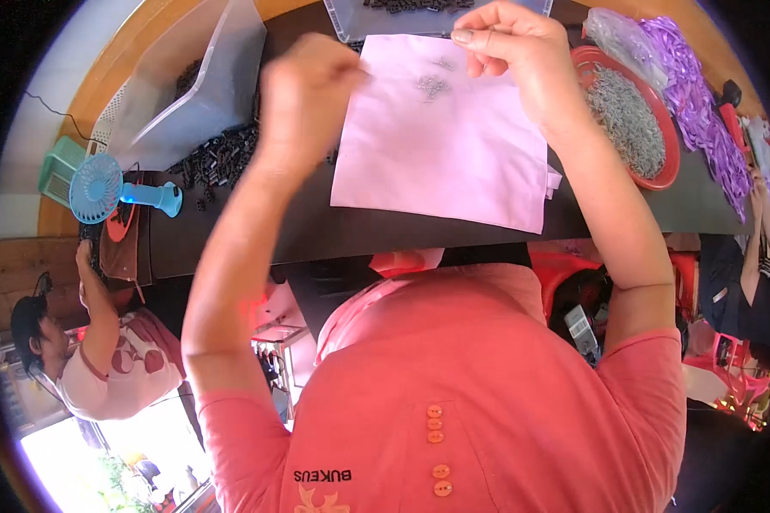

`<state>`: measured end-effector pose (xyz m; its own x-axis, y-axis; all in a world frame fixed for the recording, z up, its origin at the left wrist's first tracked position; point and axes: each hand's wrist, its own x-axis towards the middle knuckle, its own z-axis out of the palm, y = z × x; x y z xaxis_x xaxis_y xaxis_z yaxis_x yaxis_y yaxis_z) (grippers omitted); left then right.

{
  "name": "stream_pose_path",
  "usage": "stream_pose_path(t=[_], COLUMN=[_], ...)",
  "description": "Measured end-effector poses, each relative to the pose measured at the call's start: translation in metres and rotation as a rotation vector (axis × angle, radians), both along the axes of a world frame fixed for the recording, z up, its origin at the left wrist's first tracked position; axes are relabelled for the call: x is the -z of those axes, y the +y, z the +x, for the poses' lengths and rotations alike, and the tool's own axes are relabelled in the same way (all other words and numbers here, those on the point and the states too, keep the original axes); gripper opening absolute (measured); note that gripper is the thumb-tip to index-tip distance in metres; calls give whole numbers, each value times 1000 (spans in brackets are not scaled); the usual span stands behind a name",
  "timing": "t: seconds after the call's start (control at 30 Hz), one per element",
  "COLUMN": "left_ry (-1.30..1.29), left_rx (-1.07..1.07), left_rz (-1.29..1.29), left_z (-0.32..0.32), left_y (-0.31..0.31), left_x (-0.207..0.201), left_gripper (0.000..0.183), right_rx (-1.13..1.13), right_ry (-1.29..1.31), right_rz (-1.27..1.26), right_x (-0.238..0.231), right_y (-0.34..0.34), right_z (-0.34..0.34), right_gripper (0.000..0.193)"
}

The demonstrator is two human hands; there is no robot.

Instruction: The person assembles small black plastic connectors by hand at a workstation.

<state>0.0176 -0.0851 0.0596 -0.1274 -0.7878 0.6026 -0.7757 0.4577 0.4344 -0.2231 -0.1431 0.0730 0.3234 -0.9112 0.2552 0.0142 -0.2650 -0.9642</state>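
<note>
My left hand (pixel 310 90) is raised at the left edge of a pink cloth (pixel 441 175), smeared by motion, so its fingers cannot be made out. Over the cloth's far right corner, my right hand (pixel 515 44) has thumb and forefinger pinched together. Something small and dark seems to stick out at those fingertips, too small to name. Between the two hands, a little heap of tiny silvery metal pieces (pixel 433 87) lies on the cloth. A red basin (pixel 669 128) full of similar small metal pieces (pixel 620 115) stands just right of my right wrist.
Small black pieces (pixel 218 162) lie heaped beside a tilted clear plastic bin (pixel 188 94) at the left. Another clear bin (pixel 342 21) holds black pieces at the far edge. A blue fan (pixel 97 190) stands left; purple ribbons (pixel 680 77) lie right. Other people sit at both sides.
</note>
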Motion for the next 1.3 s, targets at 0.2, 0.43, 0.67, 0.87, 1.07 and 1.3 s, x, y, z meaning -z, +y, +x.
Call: stream_pose_path(t=[0.2,0.43,0.67,0.87,1.07,1.3], left_ry=[-220,-211,1265,1641,958,-417], left_rx=[61,-12,200,369,4,-314], left_rz=[149,112,919,944,804,-9], left_z=[-49,-50,-60,-52,-36,64], left_y=[-23,-32,7,24,24,-47], left_x=[57,68,17,33,7,38], left_gripper=[15,13,17,19,13,9], right_rx=[-28,-81,-267,-326,-194,-194], right_ry=[-27,8,80,43,43,19], right_rz=[84,51,-71,-94,-87,-46], right_x=[26,29,32,35,47,42], right_y=[-3,-3,7,20,17,18], right_z=[4,5,9,20,19,22], right_gripper=[10,10,17,15,10,6])
